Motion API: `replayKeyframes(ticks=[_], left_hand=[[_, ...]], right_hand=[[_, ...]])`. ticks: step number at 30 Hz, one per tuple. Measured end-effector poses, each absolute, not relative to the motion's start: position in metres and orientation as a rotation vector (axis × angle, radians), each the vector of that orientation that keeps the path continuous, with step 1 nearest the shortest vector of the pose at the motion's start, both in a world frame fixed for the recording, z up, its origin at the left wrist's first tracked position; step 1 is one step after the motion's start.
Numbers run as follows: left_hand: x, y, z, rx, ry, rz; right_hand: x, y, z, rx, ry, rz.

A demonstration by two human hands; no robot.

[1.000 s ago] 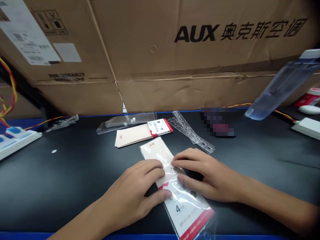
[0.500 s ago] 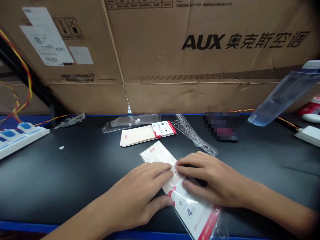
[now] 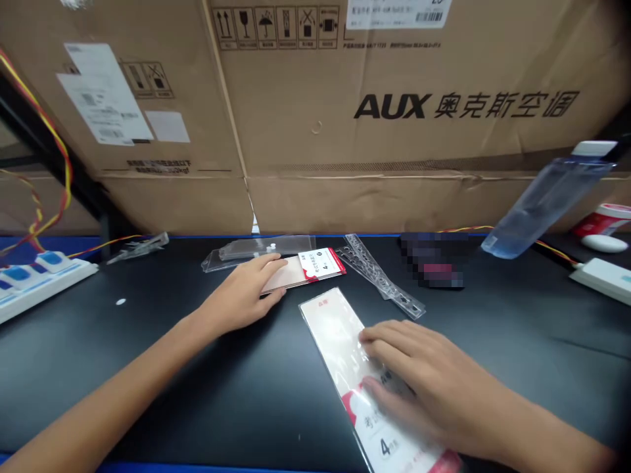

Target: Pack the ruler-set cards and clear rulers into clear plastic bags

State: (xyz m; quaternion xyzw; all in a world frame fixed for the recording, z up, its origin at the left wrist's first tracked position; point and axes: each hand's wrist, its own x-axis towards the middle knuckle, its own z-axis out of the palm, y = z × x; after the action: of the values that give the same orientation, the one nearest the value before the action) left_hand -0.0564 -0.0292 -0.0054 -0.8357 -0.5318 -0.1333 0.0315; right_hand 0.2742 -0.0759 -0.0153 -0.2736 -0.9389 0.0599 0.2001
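My left hand (image 3: 246, 292) reaches to a flat stack of cream cards with a red-and-white label (image 3: 323, 263). Its fingers lie over the left part and the thumb sits at the near edge, closed about the stack. My right hand (image 3: 419, 374) holds a long cream card packet in a clear plastic sleeve (image 3: 332, 328) at its right side, fingers and thumb on the film. This packet slants toward me, with a red-and-white label marked 4 at its near end. The palm hides part of its right edge.
Behind the cards lie clear plastic sleeves (image 3: 266, 246); clear perforated strips (image 3: 379, 279) are to their right. A tilted water bottle (image 3: 547, 203), a white power strip (image 3: 44, 282) and a white adapter (image 3: 604, 279) flank the black table (image 3: 221, 387). A large cardboard box (image 3: 296, 125) stands behind.
My left hand has left the near packet and reached forward to the card stack. The near packet has slid a little to the right under my right hand. The view has tipped up slightly.
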Motion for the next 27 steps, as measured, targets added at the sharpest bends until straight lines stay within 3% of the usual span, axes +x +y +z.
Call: replayKeyframes(ticks=[6, 19, 27], left_hand=[[-0.068, -0.015, -0.01, -2.59, -1.735, -0.372], [-0.094, -0.016, -0.005, -2.622, -1.735, -0.379], [-0.117, 0.048, 0.014, -2.484, -1.876, -0.403]], right_hand=[[0.276, -0.1, -0.021, -0.868, -2.592, 0.003], [0.277, -0.087, -0.017, -1.037, -2.621, -0.026], [0.272, -0.069, 0.01, -1.163, -2.668, 0.099]])
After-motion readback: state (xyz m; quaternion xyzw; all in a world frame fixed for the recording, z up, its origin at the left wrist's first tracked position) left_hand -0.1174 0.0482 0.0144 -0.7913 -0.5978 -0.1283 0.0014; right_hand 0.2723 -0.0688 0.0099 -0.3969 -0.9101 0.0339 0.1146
